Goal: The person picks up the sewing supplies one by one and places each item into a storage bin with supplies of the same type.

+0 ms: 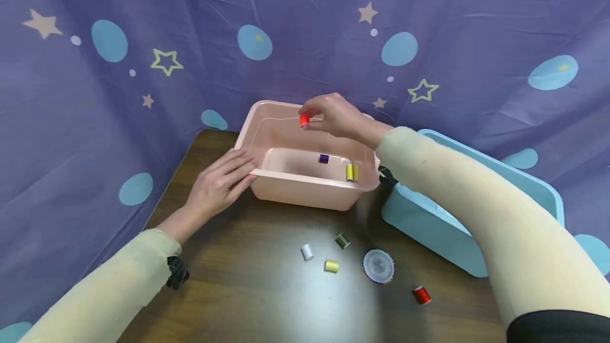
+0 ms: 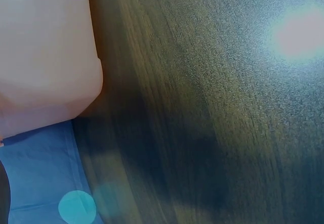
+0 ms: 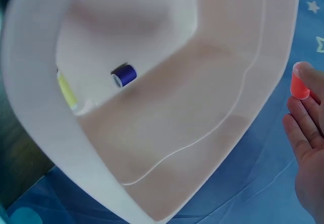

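Observation:
Between thumb and fingers, my right hand (image 1: 335,115) pinches a bright orange-red thread spool (image 1: 304,120) above the back part of a pink basin (image 1: 305,178). The right wrist view shows the same spool (image 3: 299,83) upright in the fingers. On the basin's floor lie a purple thread spool (image 1: 323,159) and a yellow thread spool (image 1: 350,172) near the right wall. My left hand (image 1: 221,181) rests on the basin's left front corner, its fingers fairly straight across the rim.
A light blue basin (image 1: 429,226) stands at the right, partly behind my right sleeve. In front lie a white spool (image 1: 307,252), a dark green spool (image 1: 342,241), a pale yellow spool (image 1: 331,266), a round wheel of pins (image 1: 378,266) and a red spool (image 1: 422,295).

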The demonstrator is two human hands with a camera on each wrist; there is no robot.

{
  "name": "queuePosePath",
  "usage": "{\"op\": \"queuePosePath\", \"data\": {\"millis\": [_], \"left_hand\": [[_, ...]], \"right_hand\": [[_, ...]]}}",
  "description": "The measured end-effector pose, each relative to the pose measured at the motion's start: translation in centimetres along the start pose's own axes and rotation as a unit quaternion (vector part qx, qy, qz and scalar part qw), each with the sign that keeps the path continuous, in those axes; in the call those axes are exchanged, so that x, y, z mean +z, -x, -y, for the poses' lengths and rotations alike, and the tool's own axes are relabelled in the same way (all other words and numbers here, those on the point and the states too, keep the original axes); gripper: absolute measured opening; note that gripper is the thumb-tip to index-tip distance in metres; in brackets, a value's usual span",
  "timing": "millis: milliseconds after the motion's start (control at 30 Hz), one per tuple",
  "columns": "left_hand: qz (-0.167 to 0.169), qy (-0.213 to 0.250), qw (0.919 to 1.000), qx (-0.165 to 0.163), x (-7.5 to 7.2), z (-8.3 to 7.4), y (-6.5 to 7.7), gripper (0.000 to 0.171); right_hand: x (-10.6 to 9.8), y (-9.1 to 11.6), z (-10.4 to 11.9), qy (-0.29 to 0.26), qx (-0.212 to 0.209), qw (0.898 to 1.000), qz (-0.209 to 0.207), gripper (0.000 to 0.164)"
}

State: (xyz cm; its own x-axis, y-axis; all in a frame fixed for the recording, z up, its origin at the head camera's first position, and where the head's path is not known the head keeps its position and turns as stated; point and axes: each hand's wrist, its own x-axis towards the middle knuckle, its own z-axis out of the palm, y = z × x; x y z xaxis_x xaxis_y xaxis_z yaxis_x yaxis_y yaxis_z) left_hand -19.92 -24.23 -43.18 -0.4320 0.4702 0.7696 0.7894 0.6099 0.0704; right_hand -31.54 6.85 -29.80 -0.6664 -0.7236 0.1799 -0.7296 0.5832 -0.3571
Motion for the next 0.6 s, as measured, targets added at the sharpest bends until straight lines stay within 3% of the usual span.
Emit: {"op": "queuePosePath", "data": {"millis": [433, 600], "left_hand": [[-0.006, 0.01, 0.9999, 0.0, 0.4, -0.1, -0.1, 0.043], [-0.013, 0.011, 0.9999, -0.004, 0.5, 0.0, -0.1, 0.043]], "right_hand": [[2.3, -2.1, -1.9, 0.035, 0.005, 0.996, 0.077, 0.03], [2.9, -2.6, -2.1, 0.022, 0.026, 0.994, 0.1, 0.029]]}}
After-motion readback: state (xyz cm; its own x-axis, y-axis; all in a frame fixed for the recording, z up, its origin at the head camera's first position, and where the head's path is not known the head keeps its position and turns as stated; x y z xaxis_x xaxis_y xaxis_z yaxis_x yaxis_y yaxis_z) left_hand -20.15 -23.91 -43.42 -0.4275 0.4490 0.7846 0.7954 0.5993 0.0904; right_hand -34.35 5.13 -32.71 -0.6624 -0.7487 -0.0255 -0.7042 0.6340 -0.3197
